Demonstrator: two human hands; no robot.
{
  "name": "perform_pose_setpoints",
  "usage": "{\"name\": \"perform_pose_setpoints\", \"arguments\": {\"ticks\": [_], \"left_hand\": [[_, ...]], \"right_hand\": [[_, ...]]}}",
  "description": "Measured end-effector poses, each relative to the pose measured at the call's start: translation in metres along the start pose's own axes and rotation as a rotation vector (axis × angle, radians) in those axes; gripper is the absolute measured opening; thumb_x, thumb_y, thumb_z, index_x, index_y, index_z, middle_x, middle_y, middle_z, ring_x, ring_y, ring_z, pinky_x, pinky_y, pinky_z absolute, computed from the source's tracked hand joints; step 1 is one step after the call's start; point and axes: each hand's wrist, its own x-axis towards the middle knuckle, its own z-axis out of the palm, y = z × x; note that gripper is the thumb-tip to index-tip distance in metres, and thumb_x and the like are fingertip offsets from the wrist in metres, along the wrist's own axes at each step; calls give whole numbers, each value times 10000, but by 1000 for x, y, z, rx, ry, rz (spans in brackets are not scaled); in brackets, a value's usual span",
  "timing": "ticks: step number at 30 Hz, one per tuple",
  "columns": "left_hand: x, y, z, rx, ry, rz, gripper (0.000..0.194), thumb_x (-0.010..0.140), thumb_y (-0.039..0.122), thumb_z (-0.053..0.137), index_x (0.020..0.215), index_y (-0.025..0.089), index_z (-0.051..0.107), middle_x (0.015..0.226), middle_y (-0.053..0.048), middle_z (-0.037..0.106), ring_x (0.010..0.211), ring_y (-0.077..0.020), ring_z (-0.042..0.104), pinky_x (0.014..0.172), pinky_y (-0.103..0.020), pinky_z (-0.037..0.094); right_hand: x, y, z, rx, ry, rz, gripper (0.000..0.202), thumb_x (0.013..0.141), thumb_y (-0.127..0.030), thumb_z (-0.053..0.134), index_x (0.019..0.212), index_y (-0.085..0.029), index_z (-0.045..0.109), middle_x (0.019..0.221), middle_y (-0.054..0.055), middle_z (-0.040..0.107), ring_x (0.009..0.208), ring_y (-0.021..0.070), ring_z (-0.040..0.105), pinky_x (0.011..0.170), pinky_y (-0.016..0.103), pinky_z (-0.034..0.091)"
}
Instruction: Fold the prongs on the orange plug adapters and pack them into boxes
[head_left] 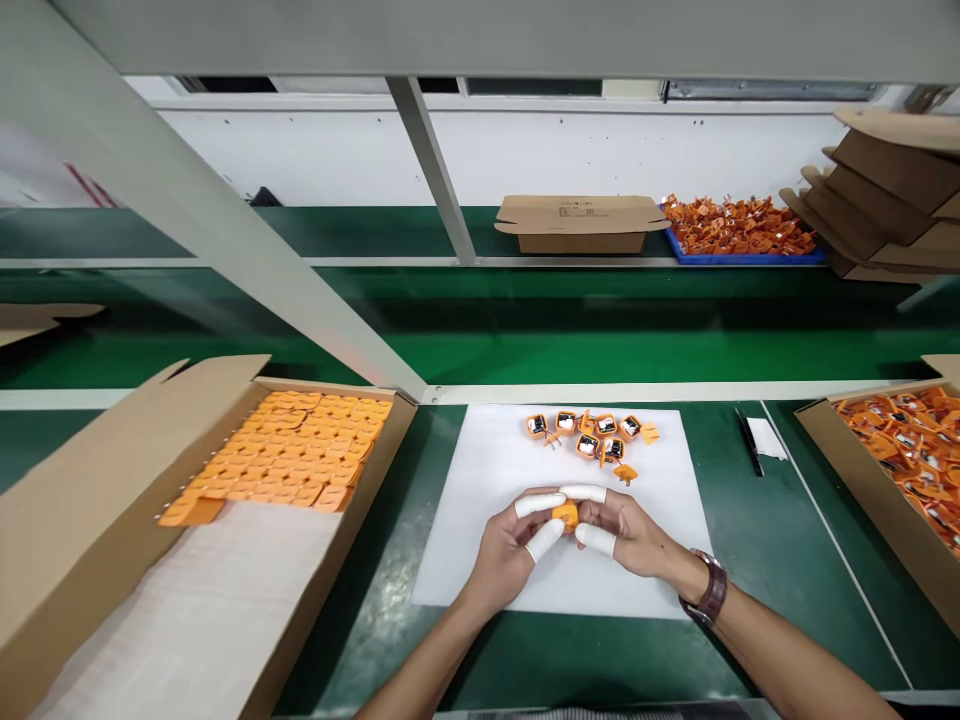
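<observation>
Both hands, left [517, 545] and right [619, 525], pinch one orange part [565, 516] between capped fingertips above the white sheet [480, 500]. Loose parts [589, 440] lie just beyond.

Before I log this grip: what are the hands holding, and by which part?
A small orange piece, held by its edges between the white-covered fingertips of the left hand and right hand.

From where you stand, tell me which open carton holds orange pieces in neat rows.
The left carton: its orange pieces lie flat in rows, while the carton at the right edge holds a loose jumble.
</observation>
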Motion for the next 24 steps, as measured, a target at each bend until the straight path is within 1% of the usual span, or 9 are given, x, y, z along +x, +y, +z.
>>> {"name": "perform_pose_setpoints", "arguments": {"ticks": [4,8,13,16,18,20,24], "left_hand": [[1,3,1,-11,-14,14,298,803,286,780,1072,163,735,1215,-126,725,948,-263,751,874,-418,629],[-1,3,2,-16,-22,14,301,801,294,783,1069,166,730,1188,-119,742,908,-255,760,847,-422,640],[-4,0,2,-29,-30,-10,302,787,307,795,1041,156,734,1125,-121,764,900,-265,763,791,-420,659],[-4,-1,4,-40,-16,-14,290,770,302,810,1009,151,743,1152,-128,751,888,-266,764,774,-416,663],[-4,-2,5,-45,-5,-7,275,774,297,806,1001,155,745,1180,-126,738,894,-260,761,778,-411,662],[-4,-4,5,-45,-15,4,268,799,296,784,1026,160,738,1213,-126,722,908,-252,755,803,-411,655],[-5,-6,2,-39,-81,48,307,856,312,722,1129,172,703,1316,-134,656,956,-241,737,850,-416,636]], "right_hand": [[-1,6,1,-24,25,-28,491,880,-406,713,1305,-212,563,767,-44,548,749,132,565,813,347,478],[0,11,0,-36,42,-34,452,884,-425,703,1263,-206,588,767,-30,606,730,135,591,821,360,499],[2,15,1,-9,63,6,459,835,-446,754,1197,-199,615,768,-20,640,661,126,603,705,324,530],[3,16,3,4,96,18,483,820,-429,774,1204,-191,605,724,-30,628,609,106,565,616,273,500],[4,16,4,9,125,15,497,823,-414,776,1225,-188,591,724,-32,621,604,98,545,584,248,474],[5,17,5,23,145,11,523,821,-417,775,1247,-189,575,774,-19,631,620,98,551,576,242,476],[6,14,3,71,155,-1,603,788,-422,802,1292,-217,541,959,25,661,638,97,577,571,247,503]]}}
